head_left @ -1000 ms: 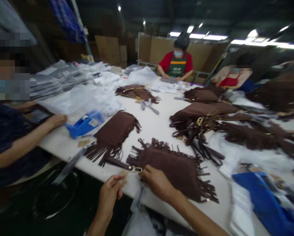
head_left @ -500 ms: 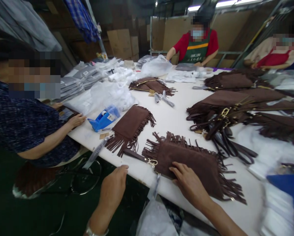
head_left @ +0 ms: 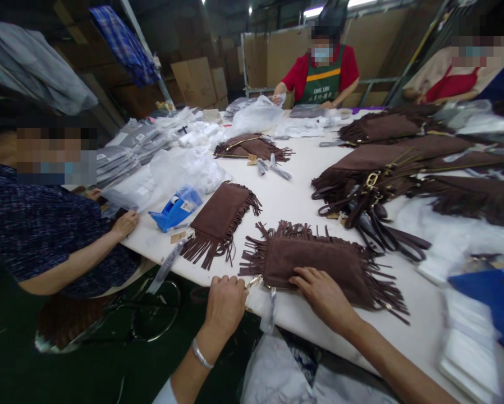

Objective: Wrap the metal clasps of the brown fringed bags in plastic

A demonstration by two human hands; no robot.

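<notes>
A dark brown fringed clutch bag point(head_left: 319, 258) lies flat at the near edge of the white table. My right hand point(head_left: 323, 292) rests on its front with the fingers stretched out, pressing lightly on the fabric. My left hand point(head_left: 225, 306) is closed around the bag's wrist strap, beside the gold clasp point(head_left: 254, 282); most of the strap is hidden by the fingers. A plastic-wrapped tag point(head_left: 269, 308) hangs from the bag over the table edge. Just to the left lies a second fringed clutch point(head_left: 221, 213), with its own wrapped zip pull point(head_left: 168, 266).
A blue tape dispenser point(head_left: 174, 209) stands left of the second clutch. More brown bags point(head_left: 386, 168) are piled at the right, near white packets point(head_left: 468, 348). Clear plastic bags point(head_left: 188, 168) spread across the back left. Co-workers sit at left point(head_left: 62, 235) and stand across the table point(head_left: 323, 78).
My left hand has moved right and up to the table edge and closed on the wrist strap, pulling it off the tabletop. My right hand stays on the bag. The camera view shifted slightly.
</notes>
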